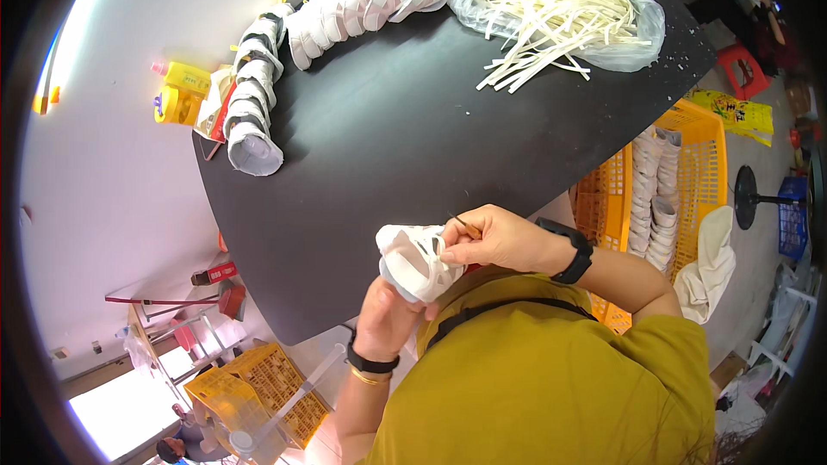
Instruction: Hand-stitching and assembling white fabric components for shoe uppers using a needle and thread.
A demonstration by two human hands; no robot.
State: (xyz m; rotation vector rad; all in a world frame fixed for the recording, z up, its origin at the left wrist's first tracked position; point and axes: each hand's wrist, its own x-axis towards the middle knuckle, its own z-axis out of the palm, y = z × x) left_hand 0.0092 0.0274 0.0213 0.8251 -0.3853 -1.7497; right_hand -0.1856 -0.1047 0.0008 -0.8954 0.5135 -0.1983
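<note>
A white shoe upper [403, 260] is held up in front of my body at the near edge of the black table. My left hand [386, 319] grips it from below, fingers partly hidden behind it. My right hand [500, 239] is closed on a thin tool [468, 226] with a brownish handle and a fine dark tip. Its thumb and fingertips also meet the white lace [428, 246] on the upper's front. Whether the lace is pinched cannot be made out.
On the black table [379, 133] lie an open plastic bag [652, 24] of loose cream laces [551, 13] and nested rows of shoe uppers [349, 13]. Another row [251, 95] lines the left edge beside yellow bottles [185, 90]. Yellow crates [702, 133] with more uppers stand on my right.
</note>
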